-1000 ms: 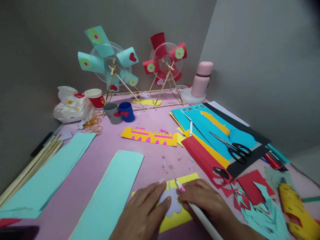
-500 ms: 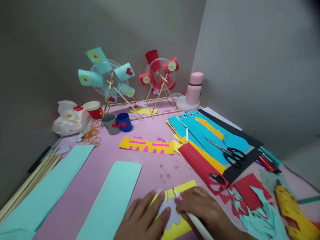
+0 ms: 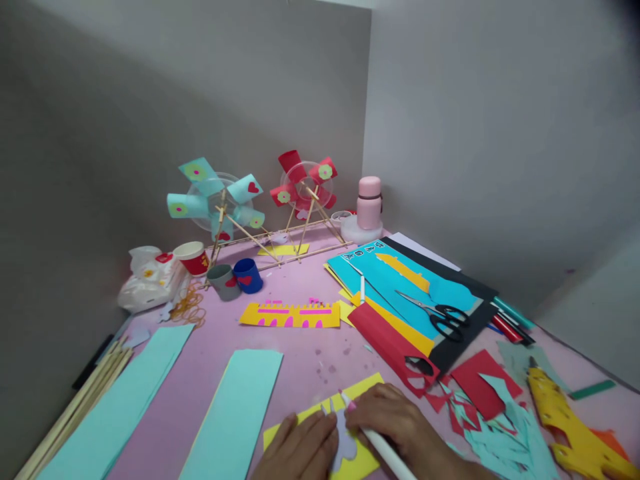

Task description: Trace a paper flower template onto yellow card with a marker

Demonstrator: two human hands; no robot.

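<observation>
My left hand (image 3: 303,448) lies flat with its fingers stretched out, pressing a lilac paper cutout (image 3: 346,447) onto a yellow sheet (image 3: 369,388). The cutout has a scalloped edge and two thin points at its top, much like a butterfly; its left part is under my fingers. In my right hand (image 3: 397,420) is a white marker (image 3: 389,457) with a pink collar, its tip at the yellow paper beside the cutout's upper edge. Long light-blue paper strips (image 3: 235,407) rest to the left of my hands.
Two paper-bladed wheels, one light blue (image 3: 220,200) and one red (image 3: 306,187), stand on stick frames at the back. Black-handled scissors (image 3: 447,320) lie on blue sheets (image 3: 345,267). Paper scraps (image 3: 505,433) and a yellow glue gun (image 3: 565,420) are at right.
The view has tilted up, so the table things sit lower. My left fingers have drawn closer together over the cutout. The marker remains in my right hand, near the cutout's top edge.
</observation>
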